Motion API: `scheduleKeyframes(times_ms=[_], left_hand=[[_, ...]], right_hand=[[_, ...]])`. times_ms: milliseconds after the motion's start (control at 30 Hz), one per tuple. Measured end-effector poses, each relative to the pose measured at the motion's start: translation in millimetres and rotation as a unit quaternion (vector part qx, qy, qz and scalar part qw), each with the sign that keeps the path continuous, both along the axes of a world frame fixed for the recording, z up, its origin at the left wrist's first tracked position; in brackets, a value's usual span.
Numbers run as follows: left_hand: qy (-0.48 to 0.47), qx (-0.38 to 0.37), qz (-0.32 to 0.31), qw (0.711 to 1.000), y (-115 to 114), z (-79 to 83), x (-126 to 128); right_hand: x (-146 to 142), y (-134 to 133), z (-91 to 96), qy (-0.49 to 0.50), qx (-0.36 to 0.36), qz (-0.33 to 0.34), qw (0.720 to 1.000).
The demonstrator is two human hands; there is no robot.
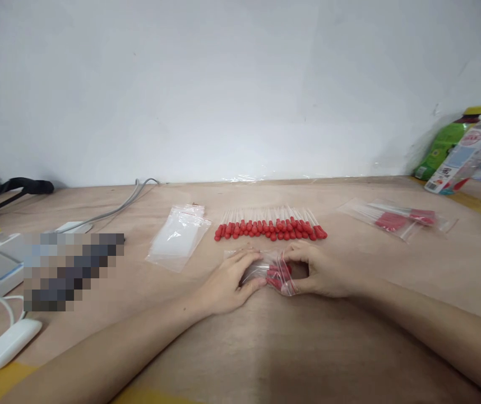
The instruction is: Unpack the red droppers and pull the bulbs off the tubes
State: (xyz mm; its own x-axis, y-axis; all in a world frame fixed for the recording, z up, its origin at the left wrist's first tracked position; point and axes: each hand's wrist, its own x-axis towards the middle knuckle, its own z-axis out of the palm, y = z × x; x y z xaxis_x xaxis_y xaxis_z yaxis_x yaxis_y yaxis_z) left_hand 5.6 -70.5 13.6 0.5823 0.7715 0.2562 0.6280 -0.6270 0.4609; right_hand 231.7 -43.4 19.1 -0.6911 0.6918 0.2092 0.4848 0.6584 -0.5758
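A clear zip-lock bag (272, 275) with several red-bulbed droppers (280, 272) in it lies between my hands. Fingers and thumb of my left hand (234, 278) close on its left part, by the clear stems. At the other end, my right hand (314, 269) pinches the bag near its red-lined zip edge, next to the red bulbs. Just beyond both hands, a row of loose droppers (269, 227) lies with red rubber bulbs toward me and clear stems toward the wall.
To the left lies a stack of flat zip-lock bags (177, 235). Filled bags (396, 219) rest at the right. A green bottle (444, 143) and a leaning package (459, 160) stand far right. At left are a grey cable (118, 210) and a white power strip (9, 345).
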Motion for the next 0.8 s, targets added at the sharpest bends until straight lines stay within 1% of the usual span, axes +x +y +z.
scheduleKeyframes(times_ms=[67,133,267,400,433,567,633,700,733,800], left_hand=[[0.002,0.002,0.001,1.000,0,-1.3,1],[-0.001,0.004,0.005,1.000,0,-2.1,2],[-0.006,0.000,0.011,1.000,1,-1.9,1],[0.003,-0.003,0.003,1.000,2,-1.6,0],[0.007,-0.003,0.000,1.000,2,-1.5,-1],[0.024,0.000,-0.012,1.000,2,-1.1,-2],[0.033,-0.001,-0.016,0.999,1,-0.7,-2],[0.041,-0.006,-0.018,0.999,1,-0.2,-2],[0.044,-0.007,-0.019,0.999,1,0.1,-2],[0.050,-0.008,-0.020,0.999,1,1.0,-3]], right_hand=[[-3,-2,2.8,-0.007,0.007,0.009,1.000],[-7,-5,3.0,0.004,0.016,0.000,1.000],[-13,-9,-2.1,0.036,-0.002,-0.046,0.998],[-10,-8,-6.2,0.073,-0.006,-0.088,0.993],[-9,-8,-6.4,0.079,-0.003,-0.084,0.993],[-5,-4,-6.7,0.091,-0.003,-0.018,0.996],[-6,-3,-6.9,0.105,-0.012,-0.008,0.994],[-5,-3,-6.6,0.130,-0.033,-0.009,0.991],[-4,-2,-6.4,0.145,-0.057,-0.012,0.988],[0,0,-6.3,0.163,-0.143,-0.037,0.976]])
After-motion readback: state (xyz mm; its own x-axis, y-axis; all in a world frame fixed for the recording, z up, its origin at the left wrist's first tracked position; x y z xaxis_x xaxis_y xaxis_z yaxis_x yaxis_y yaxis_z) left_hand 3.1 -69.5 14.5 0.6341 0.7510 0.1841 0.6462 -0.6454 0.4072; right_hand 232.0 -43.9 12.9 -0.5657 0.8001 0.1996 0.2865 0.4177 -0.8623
